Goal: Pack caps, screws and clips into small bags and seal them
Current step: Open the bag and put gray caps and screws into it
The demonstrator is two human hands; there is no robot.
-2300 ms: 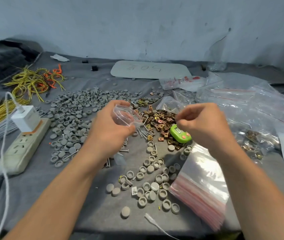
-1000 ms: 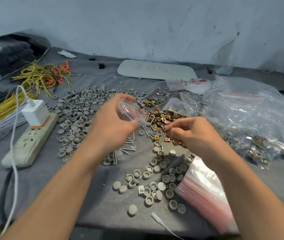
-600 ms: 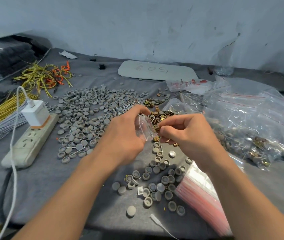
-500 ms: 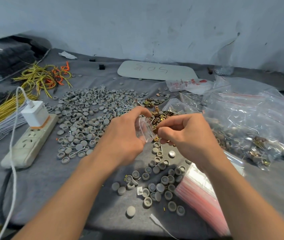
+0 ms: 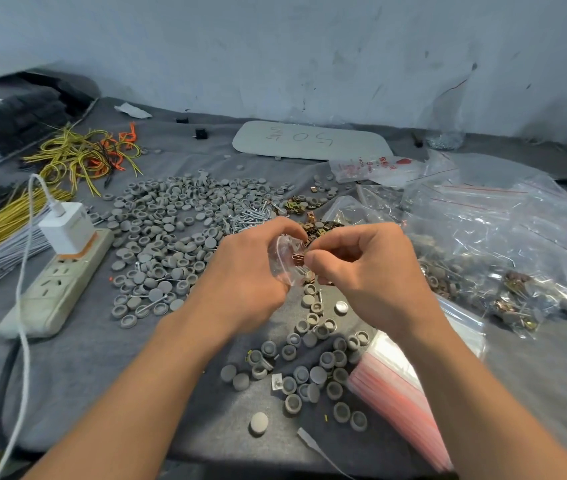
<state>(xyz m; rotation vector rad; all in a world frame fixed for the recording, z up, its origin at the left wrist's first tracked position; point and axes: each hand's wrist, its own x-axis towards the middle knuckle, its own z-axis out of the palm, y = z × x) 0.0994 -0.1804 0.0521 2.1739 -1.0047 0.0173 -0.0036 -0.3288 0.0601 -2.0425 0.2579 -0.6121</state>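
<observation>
My left hand (image 5: pixel 244 275) holds a small clear bag (image 5: pixel 287 259) by its mouth above the middle of the table. My right hand (image 5: pixel 361 268) pinches brass clips at the bag's opening; a few clips show inside the plastic. Behind the hands lies the heap of brass clips (image 5: pixel 320 226), partly hidden. Silver screws (image 5: pixel 249 216) lie to its left. Grey caps (image 5: pixel 178 230) cover the table's left middle, and a smaller patch of caps (image 5: pixel 309 368) lies near me.
A stack of red-striped empty bags (image 5: pixel 399 393) lies at the front right. Big clear bags with filled packets (image 5: pixel 496 251) take the right side. A power strip with a white charger (image 5: pixel 60 271) sits left; yellow and orange wires (image 5: pixel 81 157) lie behind it.
My right hand went down to the clip heap, then rose to the bag's mouth with clips. My left hand brought the bag lower and to the right to meet it.
</observation>
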